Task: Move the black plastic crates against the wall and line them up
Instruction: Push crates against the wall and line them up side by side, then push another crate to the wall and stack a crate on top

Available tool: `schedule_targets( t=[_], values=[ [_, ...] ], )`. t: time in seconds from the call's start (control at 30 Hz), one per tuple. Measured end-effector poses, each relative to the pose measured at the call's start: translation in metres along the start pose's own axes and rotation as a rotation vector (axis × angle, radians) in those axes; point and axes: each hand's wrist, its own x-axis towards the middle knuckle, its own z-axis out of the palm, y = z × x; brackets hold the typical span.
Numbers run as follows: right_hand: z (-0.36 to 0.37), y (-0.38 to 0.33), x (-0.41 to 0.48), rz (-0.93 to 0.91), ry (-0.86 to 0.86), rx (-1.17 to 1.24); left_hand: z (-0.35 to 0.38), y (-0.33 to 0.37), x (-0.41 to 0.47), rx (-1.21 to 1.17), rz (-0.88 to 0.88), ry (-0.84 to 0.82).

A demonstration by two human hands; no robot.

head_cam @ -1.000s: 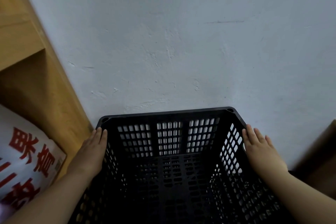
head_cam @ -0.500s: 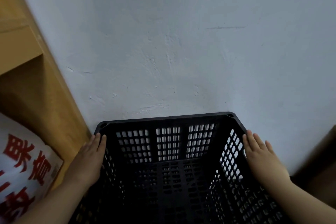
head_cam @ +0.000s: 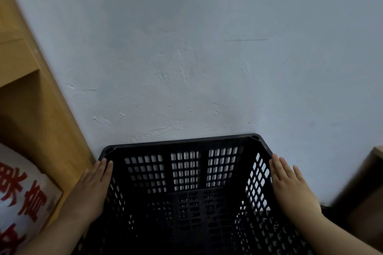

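One black plastic crate [head_cam: 182, 141] with slotted walls stands in front of me, its far rim touching the pale wall [head_cam: 196, 58]. Its near part runs out of the frame at the bottom. My left hand [head_cam: 91, 189] lies flat along the crate's left rim, fingers straight and together, pointing at the wall. On the right rim my right hand [head_cam: 290, 187] rests the same way. The crate is held between both palms. Both thumbs are hidden. No other crate shows.
A wooden shelf unit [head_cam: 41, 114] stands close against the crate's left side. A white sack with red characters [head_cam: 22, 194] sits in its lower compartment. A brown wooden or cardboard piece [head_cam: 364, 192] stands at the right, a short gap from the crate.
The crate and both hands sit slightly lower in the frame than before, with more wall showing above. The hands keep the same places on the rims.
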Motion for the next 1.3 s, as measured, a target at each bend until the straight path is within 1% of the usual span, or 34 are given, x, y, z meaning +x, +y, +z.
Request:
schedule_targets(
  t=[0.13, 0.23, 0.37, 0.4, 0.47, 0.5, 0.53, 0.57, 0.63, 0.7, 0.77, 0.87, 0.97, 1.07, 1.13, 1.2, 1.3],
  values=[
    [0.005, 0.001, 0.004, 0.040, 0.005, -0.017, -0.005, 0.002, 0.001, 0.044, 0.012, -0.035],
    [0.008, 0.002, 0.002, 0.072, -0.007, -0.028, -0.003, 0.002, -0.001, 0.077, -0.008, -0.025],
    [0.001, 0.002, -0.001, 0.148, -0.034, 0.062, 0.001, -0.001, 0.000, 0.005, -0.059, -0.050],
    [-0.006, 0.002, -0.001, 0.141, -0.015, 0.086, 0.001, -0.002, 0.001, -0.029, -0.066, -0.041],
    [-0.029, 0.008, 0.000, 0.164, -0.115, 0.179, -0.004, 0.004, 0.002, -0.058, -0.054, -0.003],
    [-0.039, 0.015, 0.003, 0.181, -0.152, 0.203, -0.009, 0.011, 0.003, -0.063, -0.043, 0.041],
    [-0.046, 0.025, 0.004, 0.193, -0.142, 0.230, -0.016, 0.021, 0.004, -0.054, -0.030, 0.083],
    [-0.050, 0.037, 0.005, 0.208, -0.130, 0.254, -0.026, 0.035, 0.004, -0.031, -0.020, 0.091],
    [-0.051, 0.068, 0.002, 0.238, -0.114, 0.275, -0.050, 0.073, 0.006, 0.049, 0.032, 0.162],
    [-0.042, 0.104, -0.005, 0.262, -0.120, 0.262, -0.076, 0.127, 0.003, 0.095, 0.043, 0.224],
    [-0.028, 0.148, -0.015, 0.281, -0.137, 0.235, -0.101, 0.195, -0.004, 0.066, 0.049, 0.267],
    [0.003, 0.217, -0.032, 0.278, -0.173, 0.181, -0.129, 0.310, -0.009, -0.011, 0.075, 0.283],
    [0.040, 0.286, -0.049, 0.249, -0.237, 0.109, -0.137, 0.418, 0.002, -0.055, 0.103, 0.304],
    [0.081, 0.344, -0.064, 0.239, -0.322, 0.091, -0.124, 0.511, 0.022, -0.114, 0.100, 0.274],
    [0.111, 0.371, -0.072, 0.229, -0.365, 0.083, -0.100, 0.559, 0.033, -0.154, 0.077, 0.241],
    [0.142, 0.389, -0.077, 0.215, -0.406, 0.083, -0.062, 0.595, 0.039, -0.178, 0.049, 0.189],
    [0.195, 0.402, -0.085, 0.203, -0.472, 0.101, 0.018, 0.626, 0.038, -0.148, -0.002, 0.109]
  ],
)
